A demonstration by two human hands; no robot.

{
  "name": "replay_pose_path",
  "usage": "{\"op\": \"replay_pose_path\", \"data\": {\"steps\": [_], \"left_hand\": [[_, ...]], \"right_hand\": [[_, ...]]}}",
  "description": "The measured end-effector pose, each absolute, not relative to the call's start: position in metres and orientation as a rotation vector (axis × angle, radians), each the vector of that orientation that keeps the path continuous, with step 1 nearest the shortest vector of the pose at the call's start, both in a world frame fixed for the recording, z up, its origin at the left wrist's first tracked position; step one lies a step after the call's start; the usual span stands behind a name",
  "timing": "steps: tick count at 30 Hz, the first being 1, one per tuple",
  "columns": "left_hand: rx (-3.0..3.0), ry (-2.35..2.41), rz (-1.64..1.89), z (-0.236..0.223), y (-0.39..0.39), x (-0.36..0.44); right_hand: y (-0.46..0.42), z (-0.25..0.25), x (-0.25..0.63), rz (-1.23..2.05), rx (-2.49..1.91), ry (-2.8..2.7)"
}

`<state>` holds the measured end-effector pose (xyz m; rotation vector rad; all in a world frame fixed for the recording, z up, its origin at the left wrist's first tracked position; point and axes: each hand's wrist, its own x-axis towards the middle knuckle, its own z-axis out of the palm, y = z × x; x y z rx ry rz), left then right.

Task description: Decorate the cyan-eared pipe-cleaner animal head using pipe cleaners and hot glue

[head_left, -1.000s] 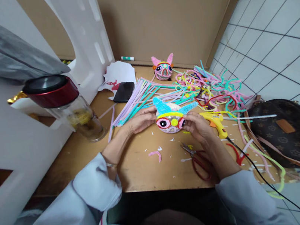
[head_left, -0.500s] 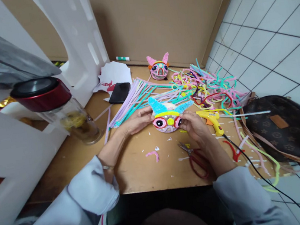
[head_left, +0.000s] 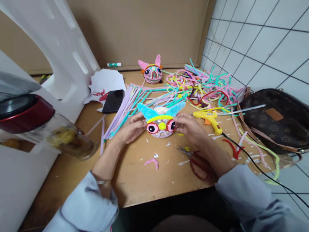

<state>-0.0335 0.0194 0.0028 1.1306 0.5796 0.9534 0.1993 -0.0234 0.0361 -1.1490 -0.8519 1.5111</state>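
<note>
Between both hands, above the table, is a round pipe-cleaner animal head [head_left: 161,126] with blue ears, a yellow band and nose, and pink-and-red ringed eyes. My left hand [head_left: 133,129] grips its left side, fingers closed on the edge. On the opposite side my right hand [head_left: 188,126] pinches the edge near the eye. Below it lie red-handled scissors [head_left: 198,165] and a curved pink pipe-cleaner piece [head_left: 152,163]. A yellow hot glue gun [head_left: 209,120] with a glue stick in its back rests just right of my right hand.
Behind stand a similar pink-eared head [head_left: 152,73], straight pipe cleaners [head_left: 123,111] and a tangled pile [head_left: 205,85]. A phone [head_left: 113,101] lies on white paper [head_left: 107,80]. A glass bottle [head_left: 67,136] is at left, a brown handbag [head_left: 285,119] at right. The glue gun's black cord [head_left: 254,163] runs off the front.
The animal head has turned to face me more squarely, and the right eye shows fully now. Both hands still hold it. The whole view has shifted slightly with the camera.
</note>
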Motion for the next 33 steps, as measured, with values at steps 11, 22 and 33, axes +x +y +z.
{"op": "replay_pose_path", "data": {"steps": [11, 22, 33], "left_hand": [[1.116, 0.522, 0.989, 0.006, 0.016, -0.028], [1.121, 0.758, 1.111, 0.028, -0.006, -0.004], [1.074, 0.899, 1.138, 0.033, -0.014, 0.007]], "right_hand": [[-0.027, 0.041, 0.194, 1.44, -1.2, -0.842], [-0.026, 0.035, 0.19, 1.311, -1.205, -0.994], [-0.027, 0.024, 0.184, 1.175, -1.153, -1.073]]}}
